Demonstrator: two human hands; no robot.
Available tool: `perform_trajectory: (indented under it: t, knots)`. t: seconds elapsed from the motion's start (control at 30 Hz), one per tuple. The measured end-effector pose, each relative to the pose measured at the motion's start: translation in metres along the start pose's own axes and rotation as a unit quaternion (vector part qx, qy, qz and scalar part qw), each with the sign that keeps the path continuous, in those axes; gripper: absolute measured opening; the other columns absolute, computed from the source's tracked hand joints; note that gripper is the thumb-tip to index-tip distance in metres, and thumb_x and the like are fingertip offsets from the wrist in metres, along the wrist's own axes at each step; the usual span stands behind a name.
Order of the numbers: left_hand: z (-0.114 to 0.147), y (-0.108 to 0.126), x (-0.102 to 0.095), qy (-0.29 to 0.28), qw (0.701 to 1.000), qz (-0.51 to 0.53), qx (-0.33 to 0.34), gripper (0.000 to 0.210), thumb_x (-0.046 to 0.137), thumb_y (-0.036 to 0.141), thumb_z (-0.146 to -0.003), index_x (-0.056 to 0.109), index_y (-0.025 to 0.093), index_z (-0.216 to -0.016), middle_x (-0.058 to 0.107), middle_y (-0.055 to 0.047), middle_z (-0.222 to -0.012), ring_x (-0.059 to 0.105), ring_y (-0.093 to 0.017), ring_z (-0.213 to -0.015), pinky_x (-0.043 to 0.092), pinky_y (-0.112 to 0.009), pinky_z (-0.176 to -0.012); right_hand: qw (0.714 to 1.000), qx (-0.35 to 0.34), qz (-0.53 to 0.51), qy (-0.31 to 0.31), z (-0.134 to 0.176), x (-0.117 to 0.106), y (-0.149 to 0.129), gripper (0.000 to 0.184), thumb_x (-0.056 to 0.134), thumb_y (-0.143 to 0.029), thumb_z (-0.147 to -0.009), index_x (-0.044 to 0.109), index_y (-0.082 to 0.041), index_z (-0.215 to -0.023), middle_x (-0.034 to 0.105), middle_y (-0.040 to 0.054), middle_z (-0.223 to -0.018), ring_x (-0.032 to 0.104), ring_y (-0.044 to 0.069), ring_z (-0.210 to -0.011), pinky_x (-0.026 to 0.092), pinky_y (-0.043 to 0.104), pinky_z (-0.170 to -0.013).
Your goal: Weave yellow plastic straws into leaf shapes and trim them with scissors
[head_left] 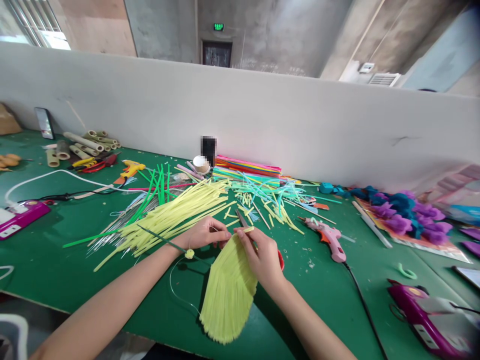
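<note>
A fan-shaped panel of yellow pipe cleaners (pixel 228 295), packed side by side, hangs below my hands. My right hand (pixel 262 255) pinches its top end between thumb and fingers. Close beside it, my left hand (pixel 206 233) is closed, fingertips together at a thin pale wire near the panel's tip. More of this wire (pixel 171 285) loops down to the panel's lower left edge. A dark green stem with a small yellow knob (pixel 189 254) lies by my left wrist. Scissors (pixel 241 219) show blades and a red handle around my right hand; whether it holds them is hidden.
Loose yellow pipe cleaners (pixel 180 205) spread behind my left hand, with coloured bundles (pixel 247 167) beyond. A pink glue gun (pixel 328 237) and its cable lie right; a yellow glue gun (pixel 131 169) lies left. Purple power strips (pixel 24 220) and purple-blue flowers (pixel 412 212) flank the green table.
</note>
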State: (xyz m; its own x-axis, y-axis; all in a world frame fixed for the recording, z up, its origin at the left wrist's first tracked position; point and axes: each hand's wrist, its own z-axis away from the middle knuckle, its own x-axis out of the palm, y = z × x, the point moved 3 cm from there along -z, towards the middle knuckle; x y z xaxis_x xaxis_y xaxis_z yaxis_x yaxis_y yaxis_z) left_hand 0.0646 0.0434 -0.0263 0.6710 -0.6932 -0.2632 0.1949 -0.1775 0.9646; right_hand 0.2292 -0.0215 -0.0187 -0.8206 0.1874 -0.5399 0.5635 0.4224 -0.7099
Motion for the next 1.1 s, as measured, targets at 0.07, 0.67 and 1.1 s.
perform_trajectory:
  t: [0.07,0.67,1.1]
  knots:
    - [0.000,0.000,0.000,0.000,1.000,0.001,0.001,0.034,0.059,0.043,-0.083,0.067,0.012,-0.069,0.061,-0.001,-0.060,0.055,-0.011,-0.058,0.042,-0.019,-0.054,0.995,-0.078,0.061,0.012,0.002,-0.002,-0.005,0.021,0.046,-0.024,-0.094,0.067,-0.022,-0.097,0.071,0.0069,-0.096,0.066,0.020,-0.088,0.051,0.031,-0.077]
    - [-0.001,0.000,-0.001,0.017,1.000,-0.005,0.005,0.035,0.059,0.044,-0.082,0.068,0.012,-0.070,0.059,0.000,-0.059,0.051,-0.010,-0.055,0.039,-0.019,-0.052,0.886,-0.297,0.353,0.039,0.020,0.011,-0.028,0.023,0.050,-0.010,-0.089,0.064,-0.012,-0.106,0.069,0.0154,-0.110,0.056,0.033,-0.115,0.050,0.048,-0.088]
    - [0.002,0.003,-0.004,0.005,1.000,0.025,0.018,0.029,0.060,0.036,-0.082,0.067,0.011,-0.068,0.060,-0.001,-0.061,0.053,-0.010,-0.056,0.041,-0.020,-0.054,0.989,0.095,-0.116,0.012,-0.007,-0.022,0.007,0.022,0.057,-0.035,-0.087,0.069,-0.021,-0.099,0.070,0.0082,-0.101,0.065,0.024,-0.092,0.052,0.037,-0.079]
